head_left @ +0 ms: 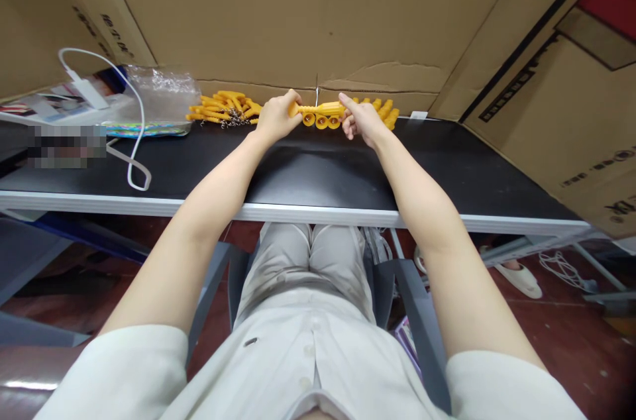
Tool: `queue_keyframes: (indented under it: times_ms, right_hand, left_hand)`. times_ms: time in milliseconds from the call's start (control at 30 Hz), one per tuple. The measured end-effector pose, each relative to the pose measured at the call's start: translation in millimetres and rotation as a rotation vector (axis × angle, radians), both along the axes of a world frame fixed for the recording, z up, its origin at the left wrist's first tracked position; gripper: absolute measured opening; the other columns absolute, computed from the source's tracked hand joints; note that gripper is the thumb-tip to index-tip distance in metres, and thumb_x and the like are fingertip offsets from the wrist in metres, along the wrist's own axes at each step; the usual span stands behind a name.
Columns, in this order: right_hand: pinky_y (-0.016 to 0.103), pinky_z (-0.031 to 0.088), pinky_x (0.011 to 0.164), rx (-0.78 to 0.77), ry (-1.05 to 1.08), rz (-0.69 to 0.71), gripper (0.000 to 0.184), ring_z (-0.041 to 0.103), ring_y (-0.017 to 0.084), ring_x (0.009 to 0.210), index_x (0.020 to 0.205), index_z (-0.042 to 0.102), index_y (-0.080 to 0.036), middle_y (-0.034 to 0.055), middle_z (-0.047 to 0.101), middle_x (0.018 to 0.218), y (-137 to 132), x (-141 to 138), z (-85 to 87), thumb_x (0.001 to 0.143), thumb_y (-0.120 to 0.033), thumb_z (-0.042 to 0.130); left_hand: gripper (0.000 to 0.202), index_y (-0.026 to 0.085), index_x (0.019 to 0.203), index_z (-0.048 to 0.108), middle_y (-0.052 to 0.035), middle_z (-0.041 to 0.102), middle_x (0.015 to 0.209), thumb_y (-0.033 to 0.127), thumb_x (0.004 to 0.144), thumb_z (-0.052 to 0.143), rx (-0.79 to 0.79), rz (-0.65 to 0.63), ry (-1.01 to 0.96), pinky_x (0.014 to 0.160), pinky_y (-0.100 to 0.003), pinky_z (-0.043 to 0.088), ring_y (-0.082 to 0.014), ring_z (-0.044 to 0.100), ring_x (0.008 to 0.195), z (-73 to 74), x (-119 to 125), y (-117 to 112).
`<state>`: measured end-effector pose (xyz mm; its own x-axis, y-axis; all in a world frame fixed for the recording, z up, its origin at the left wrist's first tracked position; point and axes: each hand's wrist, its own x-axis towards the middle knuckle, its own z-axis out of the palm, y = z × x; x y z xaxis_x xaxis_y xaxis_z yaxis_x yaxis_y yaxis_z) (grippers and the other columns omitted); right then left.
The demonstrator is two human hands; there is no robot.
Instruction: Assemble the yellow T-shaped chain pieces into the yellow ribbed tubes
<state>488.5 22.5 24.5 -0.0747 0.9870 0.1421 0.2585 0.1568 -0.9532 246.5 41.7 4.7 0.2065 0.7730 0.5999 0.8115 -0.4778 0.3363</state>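
Both my arms reach across a black table (318,168) to its far edge. My left hand (276,116) is closed round one end of a yellow plastic piece (320,109), and my right hand (362,119) pinches its other end. Small yellow round parts (320,120) lie just under it. More yellow pieces (386,112) are heaped right behind my right hand. Another pile of yellow pieces with small metal chains (226,109) lies to the left of my left hand.
Cardboard sheets (308,16) wall in the back and right of the table. At the left are a clear plastic bag (161,92), a white charger with looping cable (130,142) and some papers (54,105). A grey chair and a white shoe (521,277) show below.
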Motion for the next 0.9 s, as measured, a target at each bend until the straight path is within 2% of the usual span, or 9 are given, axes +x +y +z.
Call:
queue_keyframes:
  times_ms: [133,233,300,367,467,567,633,733,900]
  right_hand:
    - [0.029,0.053,0.047,-0.003,-0.017,-0.01,0.078,0.045,0.012,0.04,0.087,0.066,-0.023,-0.0035,0.048,0.048,12.5,3.4,-10.6,0.085,-0.101,0.056]
    - [0.031,0.055,0.049,-0.02,-0.029,0.022,0.081,0.043,0.009,0.04,0.083,0.064,-0.024,-0.0019,0.052,0.052,19.6,7.6,-15.5,0.083,-0.104,0.053]
    - [0.031,0.057,0.054,-0.041,-0.036,0.053,0.08,0.048,0.009,0.042,0.086,0.064,-0.023,0.0003,0.059,0.059,19.4,10.7,-14.2,0.084,-0.102,0.054]
    - [0.031,0.06,0.059,-0.044,-0.036,0.091,0.073,0.059,0.011,0.049,0.095,0.066,-0.022,0.0025,0.068,0.071,14.7,12.9,-9.8,0.088,-0.095,0.062]
    - [0.027,0.061,0.065,0.035,-0.01,0.13,0.058,0.072,0.013,0.066,0.117,0.066,-0.024,0.0013,0.076,0.092,3.6,12.8,-2.8,0.086,-0.069,0.086]
    - [0.023,0.059,0.064,0.084,0.008,0.113,0.054,0.072,0.012,0.067,0.117,0.066,-0.024,-0.001,0.076,0.09,-4.4,8.7,0.7,0.082,-0.051,0.096]
    - [0.023,0.058,0.06,0.072,-0.002,0.094,0.049,0.068,0.012,0.06,0.107,0.066,-0.022,-0.0009,0.074,0.08,-6.5,5.5,1.6,0.084,-0.056,0.094]
    - [0.024,0.054,0.052,0.058,-0.023,0.081,0.054,0.061,0.012,0.05,0.093,0.065,-0.021,-0.0013,0.067,0.067,-6.3,2.6,2.1,0.085,-0.07,0.088]
    - [0.023,0.046,0.044,0.052,-0.028,0.072,0.064,0.051,0.01,0.043,0.085,0.061,-0.022,-0.0032,0.056,0.057,-0.7,1.2,-0.5,0.085,-0.083,0.079]
  left_hand:
    - [0.04,0.025,0.124,0.075,-0.0097,0.081,0.108,0.025,0.086,0.064,-0.009,-0.007,-0.013,0.099,-0.039,0.055,-0.0312,0.074,0.11,0.5,2.5,-2.5]
    - [0.039,0.026,0.125,0.074,-0.0078,0.081,0.105,0.026,0.086,0.064,-0.019,-0.017,-0.05,0.099,-0.039,0.056,-0.03,0.074,0.108,-0.7,2.3,-0.3]
    - [0.037,0.026,0.123,0.074,-0.0074,0.081,0.103,0.027,0.087,0.066,-0.018,-0.022,-0.071,0.099,-0.038,0.056,-0.0299,0.074,0.108,-1.2,1.8,1.6]
    - [0.034,0.025,0.12,0.074,-0.0079,0.081,0.104,0.028,0.088,0.067,-0.02,-0.009,-0.083,0.099,-0.038,0.055,-0.0303,0.074,0.109,-0.9,1.3,2.7]
    - [0.029,0.024,0.118,0.074,-0.0096,0.081,0.109,0.029,0.09,0.068,-0.046,0.018,-0.077,0.101,-0.04,0.055,-0.0312,0.075,0.11,0.4,0.6,2.4]
    - [0.029,0.024,0.117,0.074,-0.0102,0.081,0.11,0.029,0.09,0.068,-0.052,0.013,-0.063,0.102,-0.04,0.055,-0.0317,0.075,0.111,0.7,-0.2,1.7]
    - [0.03,0.024,0.117,0.074,-0.0097,0.081,0.107,0.029,0.088,0.068,-0.037,-0.004,-0.06,0.102,-0.04,0.055,-0.0315,0.075,0.111,-0.1,-0.5,1.9]
    - [0.032,0.025,0.117,0.075,-0.0088,0.082,0.106,0.029,0.086,0.067,-0.02,-0.01,-0.057,0.099,-0.038,0.056,-0.0306,0.075,0.109,-1.7,-0.4,2.7]
    - [0.034,0.026,0.118,0.075,-0.0073,0.083,0.104,0.028,0.085,0.066,0.011,-0.003,-0.051,0.098,-0.038,0.056,-0.0298,0.075,0.105,-2.7,0.9,3.0]
